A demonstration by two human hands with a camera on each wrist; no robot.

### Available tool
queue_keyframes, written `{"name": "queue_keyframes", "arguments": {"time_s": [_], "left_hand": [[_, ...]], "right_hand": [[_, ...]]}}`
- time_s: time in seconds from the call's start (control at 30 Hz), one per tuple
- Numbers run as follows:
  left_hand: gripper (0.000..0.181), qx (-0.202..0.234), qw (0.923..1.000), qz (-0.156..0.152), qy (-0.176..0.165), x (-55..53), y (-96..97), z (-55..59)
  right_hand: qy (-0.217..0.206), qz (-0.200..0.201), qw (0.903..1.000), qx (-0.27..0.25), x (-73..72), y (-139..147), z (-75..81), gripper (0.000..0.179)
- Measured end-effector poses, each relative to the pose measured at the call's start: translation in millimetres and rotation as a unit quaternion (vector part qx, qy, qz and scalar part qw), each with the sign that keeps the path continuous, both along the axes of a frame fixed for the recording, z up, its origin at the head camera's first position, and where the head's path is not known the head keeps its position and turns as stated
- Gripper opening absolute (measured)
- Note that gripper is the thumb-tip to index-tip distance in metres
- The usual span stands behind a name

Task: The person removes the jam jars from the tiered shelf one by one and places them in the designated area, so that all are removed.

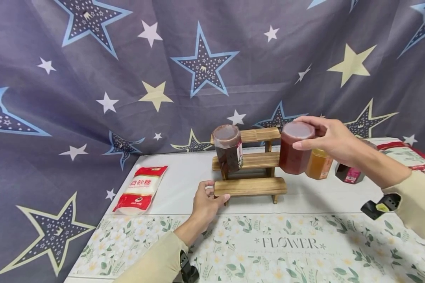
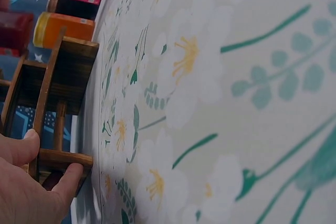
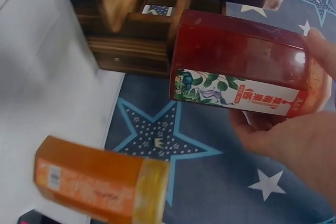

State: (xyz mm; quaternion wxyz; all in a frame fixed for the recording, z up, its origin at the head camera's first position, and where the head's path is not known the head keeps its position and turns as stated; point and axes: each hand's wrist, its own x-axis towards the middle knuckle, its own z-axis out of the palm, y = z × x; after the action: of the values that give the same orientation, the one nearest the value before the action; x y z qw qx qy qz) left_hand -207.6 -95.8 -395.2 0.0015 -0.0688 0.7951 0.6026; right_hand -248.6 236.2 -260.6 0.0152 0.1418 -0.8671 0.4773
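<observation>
White floral cloth (image 1: 255, 257) covers the near part of the surface (image 1: 184, 177). Past it, the left hand (image 1: 207, 202) holds the left end of the lowest step of a wooden rack (image 1: 249, 186), thumb in front, fingers curled at the end. A red-and-white sugar bag (image 1: 139, 190) lies well apart to the left.

Above the surface, at the rack's right end, the right hand (image 1: 336, 137) grips a red jar (image 1: 294, 155) around its upper part, thumb and fingers on opposite sides. The red jar is close to upright; whether its base touches a step cannot be confirmed. A dark jar (image 1: 226, 155) is at the rack's left end, apparently on the middle step.

Right of the red jar, an amber jar (image 1: 318, 165) and a pink-labelled jar (image 1: 350, 173) stand on the surface. Farther right lies a large packet (image 1: 405, 155), partly behind the arm. A star-printed curtain (image 1: 205, 43) hangs at the back.

Assessment: the step in hand appears to be setting the red jar on the rack while the left hand steadies it. The next move would call for seating the base squarely on a step, clear of the edge, before release. Off-centre loading could tip the rack.
</observation>
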Motion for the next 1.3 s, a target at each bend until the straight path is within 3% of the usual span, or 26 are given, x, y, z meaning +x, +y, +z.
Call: {"name": "queue_keyframes", "arguments": {"time_s": [0.23,0.4,0.77,1.0,1.3], "left_hand": [[0.062,-0.002,1.0,-0.002,0.0,0.8,-0.1,-0.2],[0.062,-0.006,1.0,-0.001,0.001,0.7,-0.3,0.2],[0.063,0.001,1.0,-0.007,0.0,0.0,-0.1,0.4],[0.064,-0.002,1.0,-0.008,0.0,0.6,0.4,0.7],[0.063,-0.009,0.9999,-0.006,0.002,0.5,-0.1,0.5]], "right_hand": [[0.015,-0.007,0.9998,-0.014,7.9,15,-8.5,0.058],[0.034,-0.018,0.9992,0.011,12.3,26,-13.0,0.057],[0.021,-0.03,0.9993,-0.001,20.8,43,-23.5,0.06],[-0.006,-0.025,0.9995,-0.02,26.4,57,-41.2,0.064],[0.001,-0.056,0.9976,0.04,30.8,78,-68.0,0.069]]}}
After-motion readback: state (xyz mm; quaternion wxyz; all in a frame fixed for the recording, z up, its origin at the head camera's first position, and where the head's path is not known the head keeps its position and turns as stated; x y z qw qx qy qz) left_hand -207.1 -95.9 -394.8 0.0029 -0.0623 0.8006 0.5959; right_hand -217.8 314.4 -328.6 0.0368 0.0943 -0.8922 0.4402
